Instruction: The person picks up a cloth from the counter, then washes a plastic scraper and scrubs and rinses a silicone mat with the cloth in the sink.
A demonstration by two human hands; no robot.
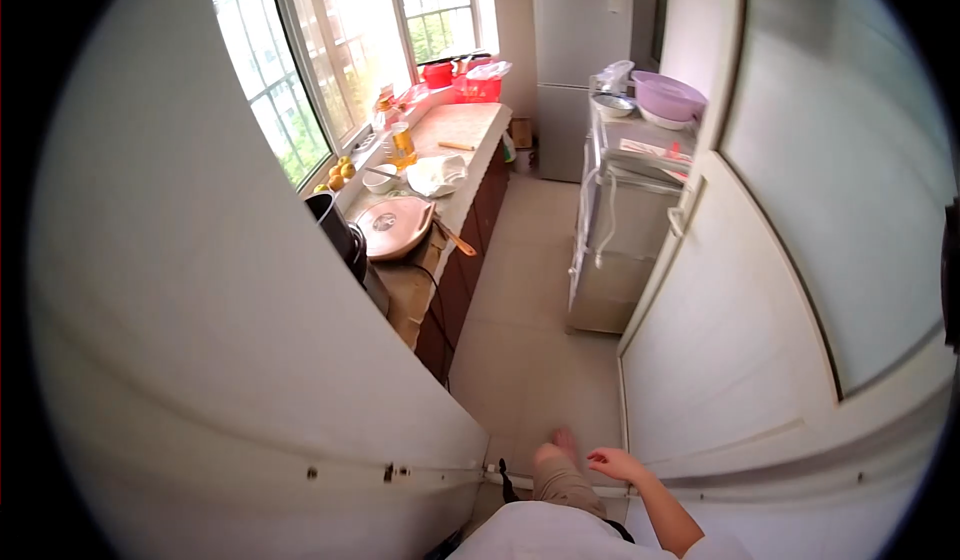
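Note:
My right hand (614,464) hangs low in front of me beside my leg, near the foot of the white door (715,360). Its fingers are loosely bent and apart, and nothing shows in them. The hand appears to be apart from the door. My left hand is out of view. Ahead on the left counter (460,125) lie a wide pan with a pinkish lid (395,225), a spatula with a wooden handle (458,240), a white bowl (380,178), a white cloth or bag (437,174) and a bottle of yellow oil (403,144).
A narrow tiled floor (525,260) runs between the counter and a metal cabinet (625,230) towards a grey fridge (583,80). A purple basin (668,96) stands on the cabinet. The wall (230,290) is close on my left. A black cord (440,310) hangs off the counter.

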